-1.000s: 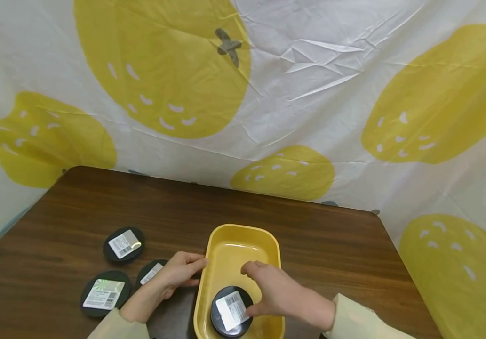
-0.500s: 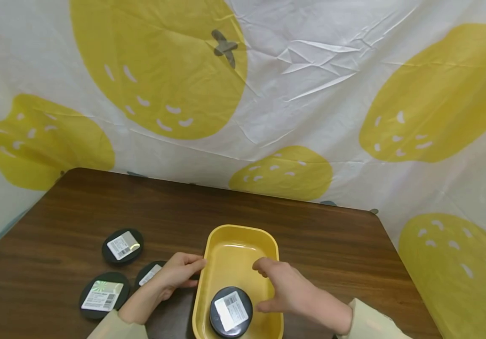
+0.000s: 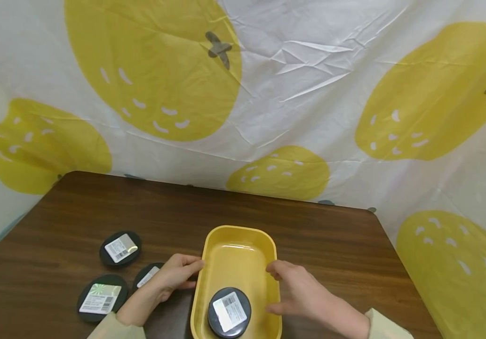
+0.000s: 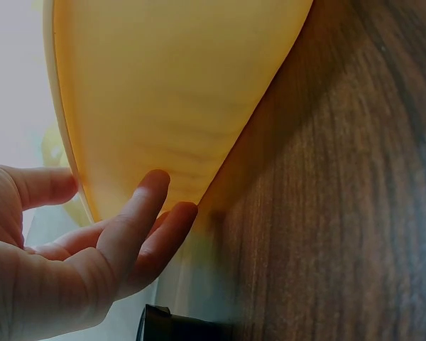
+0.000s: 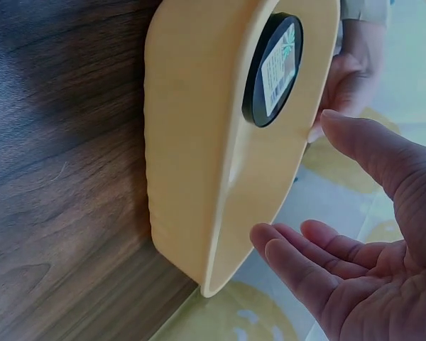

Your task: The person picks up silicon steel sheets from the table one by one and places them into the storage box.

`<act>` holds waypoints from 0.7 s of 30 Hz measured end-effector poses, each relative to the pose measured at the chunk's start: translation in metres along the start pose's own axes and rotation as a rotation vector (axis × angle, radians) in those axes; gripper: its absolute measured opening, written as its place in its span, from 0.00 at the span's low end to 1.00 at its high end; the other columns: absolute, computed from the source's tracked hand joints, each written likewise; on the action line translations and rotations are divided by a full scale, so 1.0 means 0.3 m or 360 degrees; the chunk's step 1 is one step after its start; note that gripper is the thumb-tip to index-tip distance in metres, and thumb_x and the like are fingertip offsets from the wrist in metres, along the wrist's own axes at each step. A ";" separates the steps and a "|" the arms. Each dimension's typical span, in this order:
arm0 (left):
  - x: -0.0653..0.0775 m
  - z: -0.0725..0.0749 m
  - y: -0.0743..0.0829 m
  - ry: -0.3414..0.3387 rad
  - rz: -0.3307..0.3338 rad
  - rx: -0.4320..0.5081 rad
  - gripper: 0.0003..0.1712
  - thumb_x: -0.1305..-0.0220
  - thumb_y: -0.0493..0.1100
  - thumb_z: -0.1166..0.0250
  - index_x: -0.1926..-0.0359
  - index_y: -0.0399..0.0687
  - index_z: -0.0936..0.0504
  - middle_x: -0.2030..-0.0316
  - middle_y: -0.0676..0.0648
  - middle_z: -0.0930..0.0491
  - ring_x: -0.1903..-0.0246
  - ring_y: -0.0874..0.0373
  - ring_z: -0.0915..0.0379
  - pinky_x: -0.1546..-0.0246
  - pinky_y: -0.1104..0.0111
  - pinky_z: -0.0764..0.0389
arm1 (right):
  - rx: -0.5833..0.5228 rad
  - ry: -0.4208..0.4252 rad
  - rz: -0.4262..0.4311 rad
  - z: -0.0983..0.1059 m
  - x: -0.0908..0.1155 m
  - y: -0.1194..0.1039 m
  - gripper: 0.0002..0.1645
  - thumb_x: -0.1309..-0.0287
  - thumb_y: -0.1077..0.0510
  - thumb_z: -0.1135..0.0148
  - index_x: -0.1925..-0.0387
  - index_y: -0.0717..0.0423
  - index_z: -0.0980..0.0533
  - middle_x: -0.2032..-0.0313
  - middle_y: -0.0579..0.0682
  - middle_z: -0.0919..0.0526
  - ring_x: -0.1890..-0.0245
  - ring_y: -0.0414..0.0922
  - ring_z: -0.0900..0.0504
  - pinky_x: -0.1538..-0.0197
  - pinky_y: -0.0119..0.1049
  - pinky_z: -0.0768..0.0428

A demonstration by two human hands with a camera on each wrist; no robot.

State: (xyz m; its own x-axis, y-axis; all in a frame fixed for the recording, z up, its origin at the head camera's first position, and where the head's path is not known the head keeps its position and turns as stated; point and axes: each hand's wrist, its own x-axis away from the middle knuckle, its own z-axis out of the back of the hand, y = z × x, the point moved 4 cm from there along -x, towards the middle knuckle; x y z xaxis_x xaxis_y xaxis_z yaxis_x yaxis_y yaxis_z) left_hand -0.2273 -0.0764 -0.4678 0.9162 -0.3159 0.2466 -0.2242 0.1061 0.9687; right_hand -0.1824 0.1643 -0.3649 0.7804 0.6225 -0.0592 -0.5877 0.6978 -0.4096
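Note:
A yellow rectangular tray [image 3: 234, 256] stands on the table, with a flat black round disc [image 3: 229, 312] lying inside its near end; a white label faces up. My left hand [image 3: 178, 271] touches the tray's left side. In the left wrist view, the thumb meets the rim and the fingertips [image 4: 154, 181] lie against the outer wall. My right hand [image 3: 302, 292] hovers at the tray's right rim, fingers and thumb spread apart, holding nothing. The right wrist view also shows this hand [image 5: 369, 263] apart from the disc.
To the left of the tray lie more labelled black discs: a far one [image 3: 120, 248], a near one [image 3: 102, 298] and one [image 3: 146, 275] partly hidden by my left hand. Behind the brown wooden table [image 3: 331, 245] hangs a lemon-print cloth [image 3: 183, 160].
My right hand has moved right, away from the disc in the tray to above the right rim. My left hand stays at the left side. The view has shifted slightly.

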 end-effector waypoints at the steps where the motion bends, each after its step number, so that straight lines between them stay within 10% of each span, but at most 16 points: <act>1: 0.000 0.001 0.000 -0.0003 -0.0003 -0.0001 0.21 0.32 0.38 0.48 0.49 0.21 0.27 0.57 0.37 0.21 0.62 0.58 0.24 0.64 0.66 0.18 | -0.0006 0.0001 -0.0003 0.002 0.004 0.003 0.33 0.63 0.56 0.24 0.55 0.65 0.28 0.60 0.55 0.21 0.61 0.49 0.21 0.57 0.39 0.20; 21: 0.004 0.001 0.006 -0.0008 0.0039 0.0020 0.20 0.32 0.37 0.48 0.48 0.21 0.27 0.57 0.38 0.21 0.60 0.56 0.24 0.62 0.65 0.18 | -0.0135 0.0054 -0.0114 0.033 0.102 0.074 0.31 0.62 0.55 0.23 0.56 0.62 0.28 0.59 0.52 0.21 0.59 0.53 0.20 0.57 0.41 0.20</act>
State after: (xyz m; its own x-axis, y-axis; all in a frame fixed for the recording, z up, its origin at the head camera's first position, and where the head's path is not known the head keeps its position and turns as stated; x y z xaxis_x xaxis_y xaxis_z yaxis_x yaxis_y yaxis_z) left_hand -0.2266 -0.0770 -0.4657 0.9086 -0.3179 0.2707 -0.2509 0.1024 0.9626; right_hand -0.1738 0.2022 -0.3667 0.8274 0.5587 -0.0574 -0.5111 0.7067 -0.4893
